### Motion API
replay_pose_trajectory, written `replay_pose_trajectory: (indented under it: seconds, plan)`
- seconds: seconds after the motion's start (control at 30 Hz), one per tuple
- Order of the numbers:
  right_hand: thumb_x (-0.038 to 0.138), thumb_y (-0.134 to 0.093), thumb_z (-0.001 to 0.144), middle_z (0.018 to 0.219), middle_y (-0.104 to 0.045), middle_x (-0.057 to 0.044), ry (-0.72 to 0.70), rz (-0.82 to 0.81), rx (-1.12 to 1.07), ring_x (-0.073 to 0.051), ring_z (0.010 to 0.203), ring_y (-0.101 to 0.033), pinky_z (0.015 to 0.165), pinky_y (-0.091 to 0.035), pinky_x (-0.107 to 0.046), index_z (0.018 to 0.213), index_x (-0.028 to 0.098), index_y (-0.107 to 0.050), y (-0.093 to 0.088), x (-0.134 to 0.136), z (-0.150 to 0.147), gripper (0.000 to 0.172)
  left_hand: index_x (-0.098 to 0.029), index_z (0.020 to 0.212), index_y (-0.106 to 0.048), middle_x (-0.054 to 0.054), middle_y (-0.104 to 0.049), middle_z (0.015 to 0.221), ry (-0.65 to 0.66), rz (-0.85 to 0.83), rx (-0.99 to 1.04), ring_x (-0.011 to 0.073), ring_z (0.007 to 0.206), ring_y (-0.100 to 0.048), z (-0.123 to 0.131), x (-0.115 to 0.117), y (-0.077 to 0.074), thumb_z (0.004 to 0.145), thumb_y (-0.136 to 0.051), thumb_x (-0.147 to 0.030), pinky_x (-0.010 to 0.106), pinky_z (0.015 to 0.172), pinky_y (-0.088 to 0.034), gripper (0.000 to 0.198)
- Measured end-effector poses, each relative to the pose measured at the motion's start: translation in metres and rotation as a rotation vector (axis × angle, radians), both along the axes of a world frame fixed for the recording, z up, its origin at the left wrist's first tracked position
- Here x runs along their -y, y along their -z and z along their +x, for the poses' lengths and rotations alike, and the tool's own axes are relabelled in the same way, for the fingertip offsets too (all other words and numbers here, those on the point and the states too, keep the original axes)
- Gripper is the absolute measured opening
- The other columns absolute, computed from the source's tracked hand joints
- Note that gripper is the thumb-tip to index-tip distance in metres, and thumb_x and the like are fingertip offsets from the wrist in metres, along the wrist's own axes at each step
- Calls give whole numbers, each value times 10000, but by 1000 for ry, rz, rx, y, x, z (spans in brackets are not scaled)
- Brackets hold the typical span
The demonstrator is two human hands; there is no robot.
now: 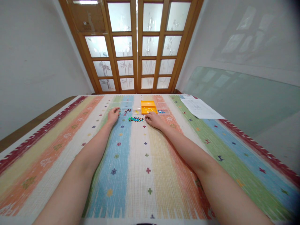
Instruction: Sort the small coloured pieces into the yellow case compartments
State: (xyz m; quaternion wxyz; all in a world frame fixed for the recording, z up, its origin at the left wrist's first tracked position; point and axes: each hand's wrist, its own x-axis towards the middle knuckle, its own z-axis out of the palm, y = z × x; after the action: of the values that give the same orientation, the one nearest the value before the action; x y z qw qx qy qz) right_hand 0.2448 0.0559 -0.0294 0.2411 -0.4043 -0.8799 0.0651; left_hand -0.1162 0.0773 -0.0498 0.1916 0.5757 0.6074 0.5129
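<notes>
Both my arms stretch far out over a striped, many-coloured cloth [140,162]. My left hand [113,115] rests on the cloth with its fingers curled, just left of a small heap of tiny coloured pieces [136,119]. My right hand [153,119] lies right of that heap, fingertips touching its edge; whether it pinches a piece is too small to tell. An orange tray [148,107] sits just beyond the heap. A few dark pieces [127,110] lie near my left fingertips and some blue pieces [161,111] lie right of the tray.
A white printed sheet of paper [199,107] lies at the far right of the cloth. Wooden doors with frosted glass panes [138,47] stand behind the table. A large pane of glass [246,100] leans on the right wall.
</notes>
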Motion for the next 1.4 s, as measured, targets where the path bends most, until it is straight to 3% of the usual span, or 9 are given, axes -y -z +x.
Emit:
replay_pose_trajectory:
  seconds: [0.1,0.3,0.57,0.83,0.93,1.13,1.4]
  plan:
    - [261,-642,1008,1099,-702,-104,24,0,19,-239,1066,-636,929,-464,-315,1057,203,-778,-2,2,0,156,-199,1176,-781,57,-784,947,28,-2,-162,220,833,-695,9,9,-6,891,-619,-290,346,866,-556,340]
    - [227,-601,1036,1135,-704,-105,-35,9,82,-233,1071,-639,926,-461,-308,1095,208,-778,-2,1,-1,187,-243,1127,-801,60,-791,1152,221,20,-446,247,1028,-701,39,25,-17,938,-584,-267,379,1003,-527,289]
    - [169,-574,1022,1095,-738,-114,-4,24,-17,-245,1054,-645,910,-469,-325,1042,185,-769,-2,2,-8,197,-207,1083,-810,91,-770,1076,409,114,-590,256,1043,-672,80,42,-33,965,-594,-273,403,1014,-503,255]
    - [209,-603,1042,1087,-751,-109,-89,112,-167,-240,1018,-648,913,-477,-346,1058,185,-754,-6,3,-15,154,-188,1018,-809,84,-794,1034,460,88,-277,228,951,-706,112,52,-37,941,-628,-280,355,888,-536,217]
    - [247,-596,1061,1060,-735,-102,-117,177,-190,-242,1014,-628,915,-477,-357,1055,207,-744,-8,9,-19,153,-178,1019,-803,82,-796,997,525,78,-131,212,900,-708,123,51,-32,936,-654,-317,337,842,-543,219]
    - [268,-575,1078,1035,-721,-96,-132,205,-211,-239,994,-615,908,-468,-354,1049,218,-728,-8,14,-22,163,-173,898,-729,41,-741,857,536,45,134,172,781,-654,133,45,-22,853,-722,-327,292,750,-517,161]
    - [241,-575,1047,1087,-750,-104,102,97,-130,-235,1017,-638,897,-446,-321,1036,194,-739,-5,3,-7,171,-202,909,-687,-6,-630,761,307,-16,223,153,678,-550,109,36,-21,856,-592,-209,261,645,-430,109]
